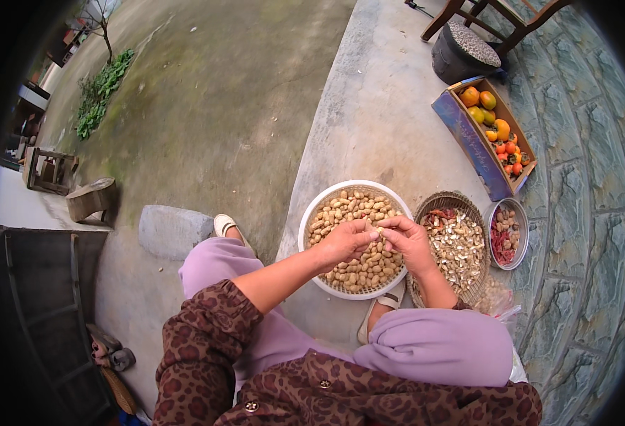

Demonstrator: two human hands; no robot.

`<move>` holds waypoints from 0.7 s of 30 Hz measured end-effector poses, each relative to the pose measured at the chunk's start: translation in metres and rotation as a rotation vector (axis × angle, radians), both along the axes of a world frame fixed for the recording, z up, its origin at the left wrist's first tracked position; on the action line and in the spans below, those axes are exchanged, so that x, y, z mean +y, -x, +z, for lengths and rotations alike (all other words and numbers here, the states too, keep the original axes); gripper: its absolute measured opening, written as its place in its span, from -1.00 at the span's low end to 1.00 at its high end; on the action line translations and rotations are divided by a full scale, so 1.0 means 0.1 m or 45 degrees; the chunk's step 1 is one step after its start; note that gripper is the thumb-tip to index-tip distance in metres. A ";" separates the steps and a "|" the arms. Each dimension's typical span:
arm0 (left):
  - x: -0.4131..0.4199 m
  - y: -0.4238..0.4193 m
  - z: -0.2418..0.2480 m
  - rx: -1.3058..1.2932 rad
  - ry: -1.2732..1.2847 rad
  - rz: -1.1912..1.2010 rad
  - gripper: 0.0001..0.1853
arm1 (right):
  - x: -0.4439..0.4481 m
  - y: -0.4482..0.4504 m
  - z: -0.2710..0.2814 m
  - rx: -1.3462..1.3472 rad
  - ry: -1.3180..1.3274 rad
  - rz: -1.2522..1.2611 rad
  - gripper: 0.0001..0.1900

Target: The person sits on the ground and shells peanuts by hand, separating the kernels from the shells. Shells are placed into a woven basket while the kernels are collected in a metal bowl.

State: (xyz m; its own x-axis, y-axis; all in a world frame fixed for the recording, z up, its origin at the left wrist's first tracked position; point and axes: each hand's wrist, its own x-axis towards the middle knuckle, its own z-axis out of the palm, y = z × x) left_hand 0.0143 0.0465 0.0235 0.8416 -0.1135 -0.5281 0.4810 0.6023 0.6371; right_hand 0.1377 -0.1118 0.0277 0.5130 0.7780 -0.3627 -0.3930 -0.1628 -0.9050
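Note:
Over a round white plastic basket (304, 234) of unshelled peanuts (363, 274), my two hands meet at the fingertips. My left hand (348, 240) pinches one side of a small peanut (380, 231), and my right hand (407, 242) pinches its other side. The fingers hide most of the peanut. Close beside the right hand stands a brown wicker basket (484, 266) holding broken peanut shells (456, 245) and some dried red peppers (440, 215). A metal bowl (525, 234) to its right contains walnuts (506, 221) and dried red chillies (500, 246).
A long cardboard box (464, 141) of persimmons (501, 129) lies by the stone-patterned wall (571, 213). Behind it are a black round bin (459, 61) and a wooden chair (445, 18). A plastic bag (504, 309) sits near the right knee. A stone block (174, 231) lies beside the left foot.

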 end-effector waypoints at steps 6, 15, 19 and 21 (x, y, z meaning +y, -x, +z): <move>0.03 0.04 0.10 -0.030 0.355 -0.021 -0.62 | 0.05 0.06 0.07 0.069 -0.174 -0.063 -0.83; -0.08 0.01 -0.10 -0.480 -0.823 0.107 -0.64 | 0.08 0.08 0.09 -0.007 -0.148 -0.087 -0.87; 0.02 0.02 0.03 -0.503 -1.502 -0.189 -0.71 | 0.08 0.11 0.13 -0.058 -0.131 -0.142 -0.87; 0.03 0.02 0.09 -0.483 -1.597 -0.259 -0.75 | 0.09 0.13 0.13 -0.070 -0.158 -0.153 -0.89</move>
